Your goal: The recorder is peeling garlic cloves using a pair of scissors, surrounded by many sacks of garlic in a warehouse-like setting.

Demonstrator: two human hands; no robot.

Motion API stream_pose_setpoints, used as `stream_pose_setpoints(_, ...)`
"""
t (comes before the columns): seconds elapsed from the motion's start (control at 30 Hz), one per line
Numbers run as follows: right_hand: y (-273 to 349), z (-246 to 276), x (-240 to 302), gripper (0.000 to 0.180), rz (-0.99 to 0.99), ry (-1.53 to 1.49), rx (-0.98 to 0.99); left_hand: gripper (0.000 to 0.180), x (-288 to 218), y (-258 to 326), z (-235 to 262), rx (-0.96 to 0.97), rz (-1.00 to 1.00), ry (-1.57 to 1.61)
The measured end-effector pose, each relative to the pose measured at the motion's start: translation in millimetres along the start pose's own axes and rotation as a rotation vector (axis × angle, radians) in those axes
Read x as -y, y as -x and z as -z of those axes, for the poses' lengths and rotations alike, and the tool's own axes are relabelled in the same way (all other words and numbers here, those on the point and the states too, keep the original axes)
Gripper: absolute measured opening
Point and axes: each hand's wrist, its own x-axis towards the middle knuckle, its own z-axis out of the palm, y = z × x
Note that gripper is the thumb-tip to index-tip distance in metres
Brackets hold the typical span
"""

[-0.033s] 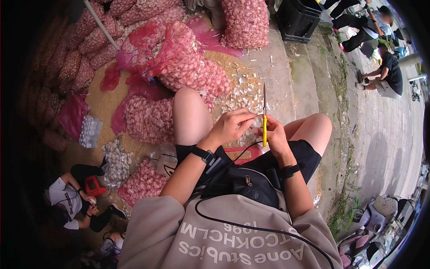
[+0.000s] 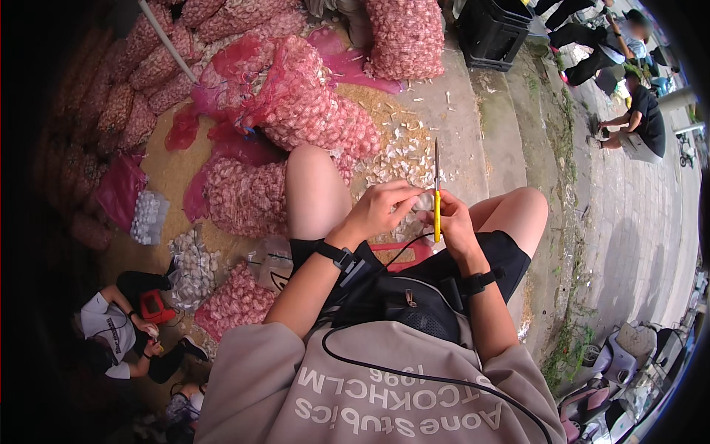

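Between my knees, my left hand (image 2: pixel 387 209) is closed, thumb and fingertips pinching a whitish garlic bulb (image 2: pixel 424 201) that is partly hidden by the fingers. Close on its right, my right hand (image 2: pixel 458 223) grips a pair of yellow-handled scissors (image 2: pixel 437 211). Their narrow blades point away from me and look closed, seen edge-on. The fingers of my right hand also come up against the bulb's side. Beyond the hands, white garlic trimmings (image 2: pixel 403 152) lie scattered on the ground.
Pink mesh sacks of garlic (image 2: pixel 318 111) pile up ahead and left. A black crate (image 2: pixel 494 33) stands far right of them. Lower left, a person (image 2: pixel 118 325) sits by a clear bag of bulbs (image 2: pixel 194 270). More people (image 2: pixel 640 118) and parked scooters (image 2: pixel 617 362) are on the right.
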Motion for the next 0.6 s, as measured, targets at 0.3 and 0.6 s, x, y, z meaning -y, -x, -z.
stream_pose_setpoints(0.3, -1, 3, -4, 0.042, -0.017, -0.009, -0.003, 0.024, 5, 3, -3, -0.016, -0.023, 0.006)
stream_pose_setpoints(0.6, -2, 4, -4, 0.039, -0.019, 0.004, 0.010, 0.030, 1, 2, 2, 0.053, 0.042, 0.022)
